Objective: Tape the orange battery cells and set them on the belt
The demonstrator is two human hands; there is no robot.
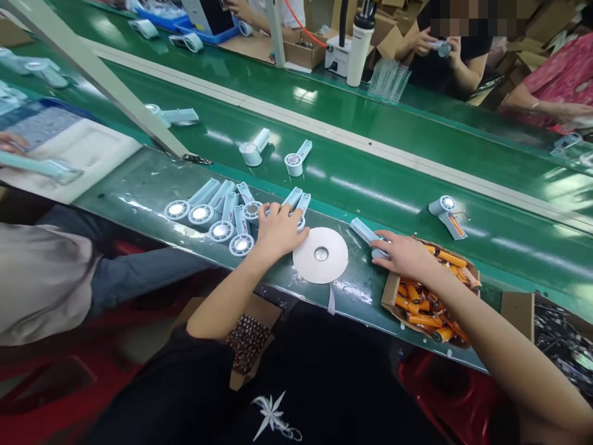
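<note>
My left hand (280,230) is curled over light-blue handheld fan housings, its thumb and fingers around the round head of one fan (301,207); the fingers partly hide the grip. To its left lie several similar fans (221,231) with round white discs on their heads. My right hand (405,254) pinches the head of another light-blue fan (364,231), whose open handle points up and left. Between my hands lies a white roll of tape (319,254), flat on the bench, its loose end hanging over the front edge.
A cardboard box of orange wired batteries (426,318) stands beside my right forearm. Further right is a box of dark parts (563,334). More fans (252,148) lie on the green conveyor (361,167). A slanted metal post (106,83) rises at left. Co-workers sit left and across.
</note>
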